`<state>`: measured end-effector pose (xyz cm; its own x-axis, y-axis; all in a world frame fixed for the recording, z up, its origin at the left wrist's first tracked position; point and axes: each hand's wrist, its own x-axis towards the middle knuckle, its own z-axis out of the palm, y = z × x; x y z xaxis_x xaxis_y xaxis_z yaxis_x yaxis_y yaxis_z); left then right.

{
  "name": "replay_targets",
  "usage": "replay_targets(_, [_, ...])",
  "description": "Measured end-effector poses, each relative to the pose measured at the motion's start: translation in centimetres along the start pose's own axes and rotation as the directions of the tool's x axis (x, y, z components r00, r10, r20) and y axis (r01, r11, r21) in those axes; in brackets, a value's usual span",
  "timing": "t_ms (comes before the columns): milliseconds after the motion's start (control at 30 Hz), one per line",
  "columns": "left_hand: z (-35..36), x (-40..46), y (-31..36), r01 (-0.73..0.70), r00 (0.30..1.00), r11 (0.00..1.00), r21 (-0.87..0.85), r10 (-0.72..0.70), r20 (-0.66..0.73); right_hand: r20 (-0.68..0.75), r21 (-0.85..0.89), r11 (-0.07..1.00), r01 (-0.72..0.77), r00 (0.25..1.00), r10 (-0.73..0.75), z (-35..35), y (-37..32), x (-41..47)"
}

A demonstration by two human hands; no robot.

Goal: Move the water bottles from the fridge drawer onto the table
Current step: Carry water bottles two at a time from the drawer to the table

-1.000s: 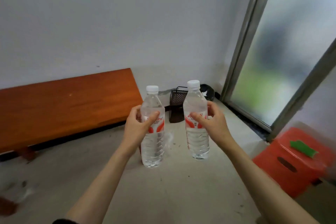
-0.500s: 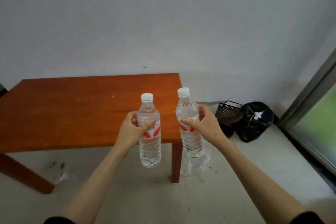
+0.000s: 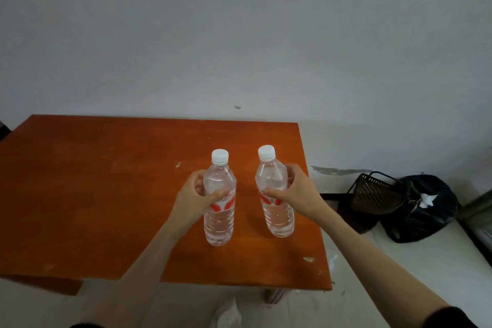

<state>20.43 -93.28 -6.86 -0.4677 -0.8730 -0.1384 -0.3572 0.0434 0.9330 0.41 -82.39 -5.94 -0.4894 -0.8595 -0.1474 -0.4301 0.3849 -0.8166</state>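
Both bottles now hang over the orange-brown table (image 3: pixel 106 194), where half a second ago only the left one overlapped its right end and the right one was over the floor past its corner; the view has swung left and closed in, so the top fills the lower frame and the window frame has dropped out.

Head view, the only one. The left hand (image 3: pixel 191 198) wraps the left bottle (image 3: pixel 219 200) at its red-and-white label, thumb across the front, fingers curled behind. The right hand (image 3: pixel 295 193) grips the right bottle (image 3: pixel 275 194) the same way, at shoulder and label. Both bottles are upright, white caps on, clear water inside, well apart from each other. They stand over the right portion of the table, the right one not far from its right edge.

Risks, as judged: the right bottle could be set too near that edge and tip off towards the floor. A tall, narrow bottle released before its base is flat may topple and roll.

Not determinable: whether either base touches the wood or hovers just above it; no contact shadow is clear. The label print is too blurred to read. The fridge drawer is out of view, so any remaining bottles cannot be counted. Beyond the table's right end, a dark basket (image 3: pixel 372 194) and a black bag (image 3: pixel 423 210) sit on the floor against the wall.
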Motion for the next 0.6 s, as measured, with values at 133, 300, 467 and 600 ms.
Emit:
replay_targets(133, [-1.3, 8.1, -1.3, 0.018, 0.998, 1.000, -0.017, -0.017, 0.054, -0.003, 0.010, 0.999, -0.035, 0.999, 0.035, 1.7, -0.8, 7.7])
replay_targets(300, [-2.4, 18.8, -1.7, 0.011, 0.989, 0.996, 0.087, -0.024, 0.148, -0.033, 0.035, 0.998, -0.057, 0.998, 0.058, 3.5, -2.3, 17.0])
replay_targets(467, [-2.6, 27.0, -1.7, -0.020, 0.972, 0.995, 0.101, -0.004, 0.234, -0.043, 0.071, 0.995, -0.069, 0.996, 0.072, 4.9, -2.5, 24.6])
replay_targets(600, [-2.1, 31.0, -1.7, -0.057, 0.965, 0.996, 0.069, 0.037, 0.259, -0.005, 0.083, 0.993, -0.086, 0.996, 0.087, 5.6, -1.4, 28.7])
